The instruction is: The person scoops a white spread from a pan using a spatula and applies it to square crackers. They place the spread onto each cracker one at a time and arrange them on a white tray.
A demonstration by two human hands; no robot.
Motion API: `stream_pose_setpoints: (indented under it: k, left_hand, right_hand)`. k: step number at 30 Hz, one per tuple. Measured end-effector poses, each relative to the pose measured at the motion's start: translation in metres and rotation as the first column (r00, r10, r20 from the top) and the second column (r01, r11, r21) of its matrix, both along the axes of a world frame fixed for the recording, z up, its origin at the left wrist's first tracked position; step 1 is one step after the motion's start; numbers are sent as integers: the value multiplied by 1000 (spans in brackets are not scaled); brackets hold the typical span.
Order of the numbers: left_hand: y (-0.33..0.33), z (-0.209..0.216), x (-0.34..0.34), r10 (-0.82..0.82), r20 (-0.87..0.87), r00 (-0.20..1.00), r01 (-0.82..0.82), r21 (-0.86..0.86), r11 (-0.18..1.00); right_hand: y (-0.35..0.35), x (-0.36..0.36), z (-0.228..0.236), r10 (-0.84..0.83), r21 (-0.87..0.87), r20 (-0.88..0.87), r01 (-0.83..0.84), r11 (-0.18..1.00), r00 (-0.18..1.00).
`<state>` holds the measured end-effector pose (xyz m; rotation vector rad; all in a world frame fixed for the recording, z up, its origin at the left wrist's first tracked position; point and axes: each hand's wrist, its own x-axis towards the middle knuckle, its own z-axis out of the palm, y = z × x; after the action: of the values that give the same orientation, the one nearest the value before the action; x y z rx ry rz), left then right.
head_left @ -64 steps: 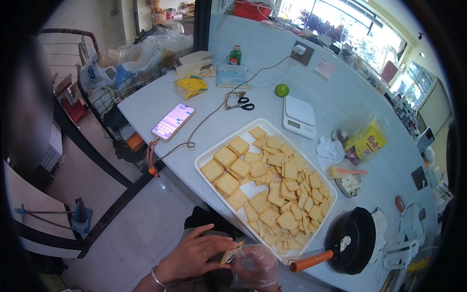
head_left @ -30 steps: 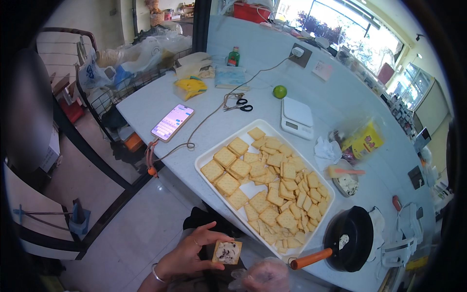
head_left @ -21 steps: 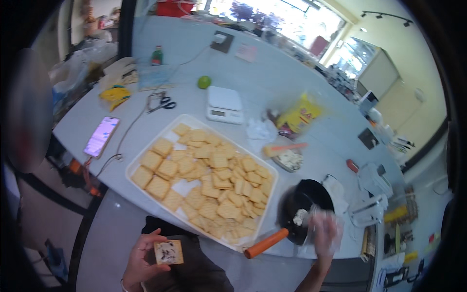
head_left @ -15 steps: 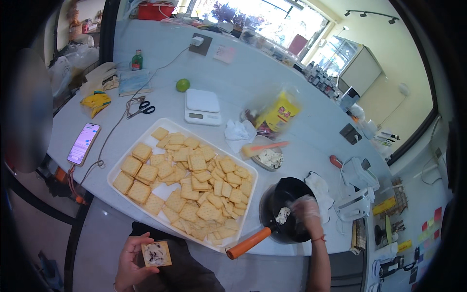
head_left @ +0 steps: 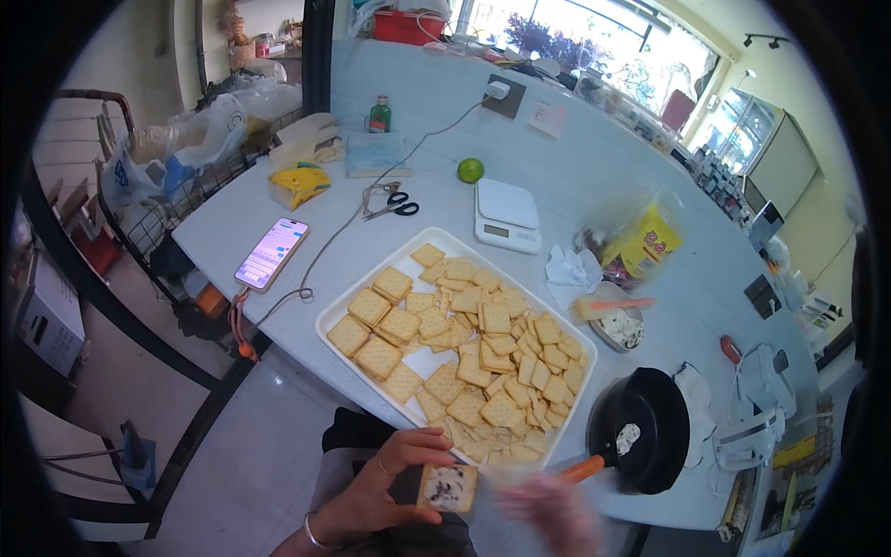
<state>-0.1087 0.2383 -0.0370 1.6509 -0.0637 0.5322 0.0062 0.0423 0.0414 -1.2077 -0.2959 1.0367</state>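
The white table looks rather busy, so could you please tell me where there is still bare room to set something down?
Bare table lies beyond the lime and scale, and between the phone, scissors and tray, though a cable crosses there. It is crowded right of the tray, around the yellow bag, small dish and black pan.

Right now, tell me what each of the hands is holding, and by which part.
The left hand holds a square cracker topped with a whitish, dark-flecked filling, gripped by its left edge. The right hand is motion-blurred; whether it holds anything cannot be told.
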Motion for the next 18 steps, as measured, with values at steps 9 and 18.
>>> stream_pose_setpoints:
  k: [9,18]
  left_hand:
    - [-1,10,-12,137,-72,988,-114,253,961]
    - [0,-1,-13,86,-80,993,-73,156,985]
  right_hand:
    - [41,-19,-100,407,-350,397,-274,896,822]
    - [39,-24,-99,287,78,-95,-280,957,953]
